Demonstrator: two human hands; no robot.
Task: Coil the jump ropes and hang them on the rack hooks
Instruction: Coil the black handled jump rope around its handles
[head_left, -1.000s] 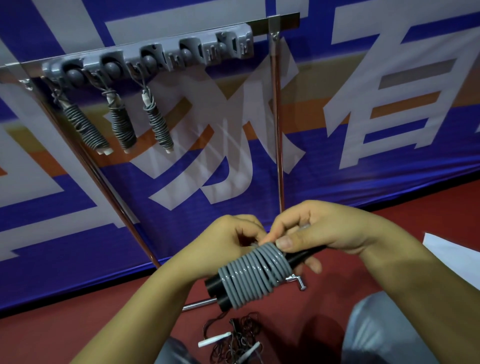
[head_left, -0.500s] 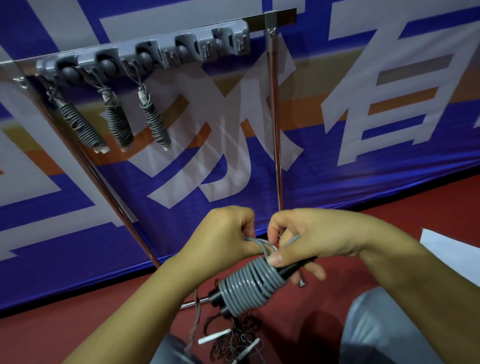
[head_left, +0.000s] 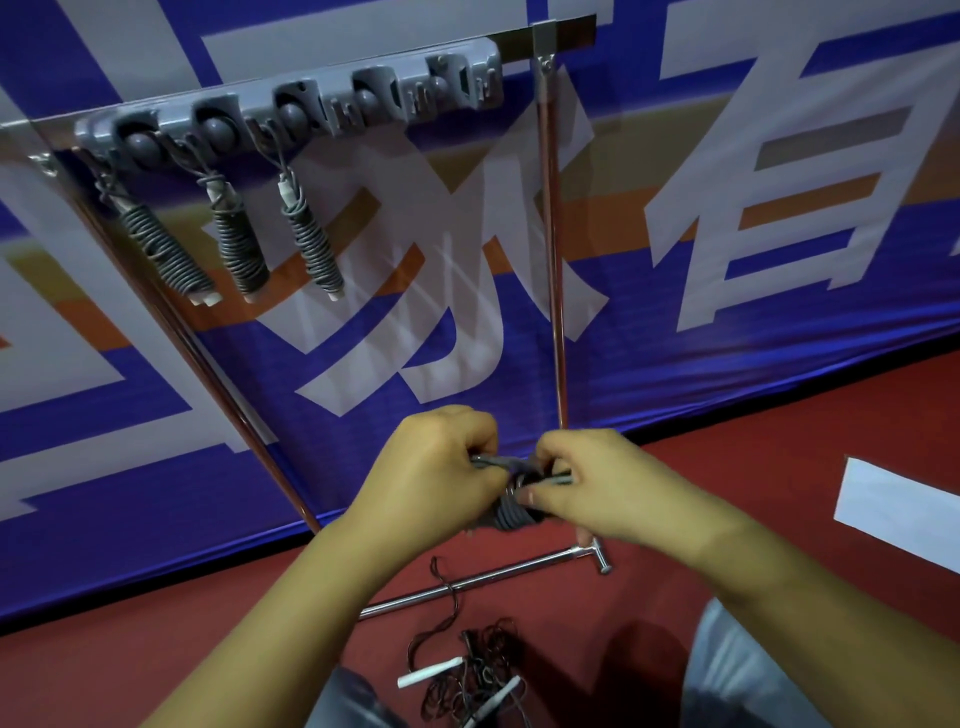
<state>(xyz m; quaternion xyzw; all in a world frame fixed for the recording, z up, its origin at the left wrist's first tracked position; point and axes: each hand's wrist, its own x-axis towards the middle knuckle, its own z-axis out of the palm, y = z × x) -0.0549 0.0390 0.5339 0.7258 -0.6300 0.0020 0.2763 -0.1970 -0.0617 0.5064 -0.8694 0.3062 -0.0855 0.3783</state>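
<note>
Left hand (head_left: 434, 467): fingers curled, pinching the grey cord end.
Right hand (head_left: 597, 483): gripping the coiled rope (head_left: 511, 512), held between both hands above the floor.
Rack (head_left: 291, 109): three coiled ropes (head_left: 236, 239) hanging.
Floor (head_left: 156, 649): tangled dark rope (head_left: 467, 675).

A blue banner (head_left: 675, 322) with large white characters and an orange band stood behind, its lower edge meeting the red floor (head_left: 779, 395). A white sheet (head_left: 898, 512) (paper, by the look of it) lay on the floor at the right, well apart from the banner.
</note>
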